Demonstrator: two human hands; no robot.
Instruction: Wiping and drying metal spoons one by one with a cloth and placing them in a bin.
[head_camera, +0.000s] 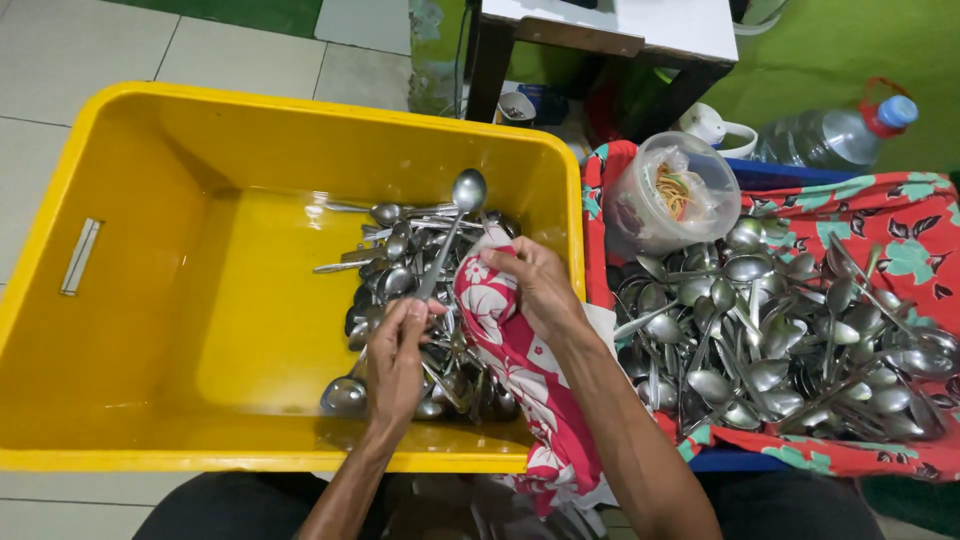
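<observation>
Left hand (397, 352) pinches one spoon (448, 235) in its grip, right hand (537, 283) clutches one floral cloth (520, 360).

Spoons (415, 300) in tub (150, 300), left of tray (900, 215)

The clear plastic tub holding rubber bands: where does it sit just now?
In the head view, the plastic tub sits right of the yellow bin, at the far edge of the spoon pile.
</observation>
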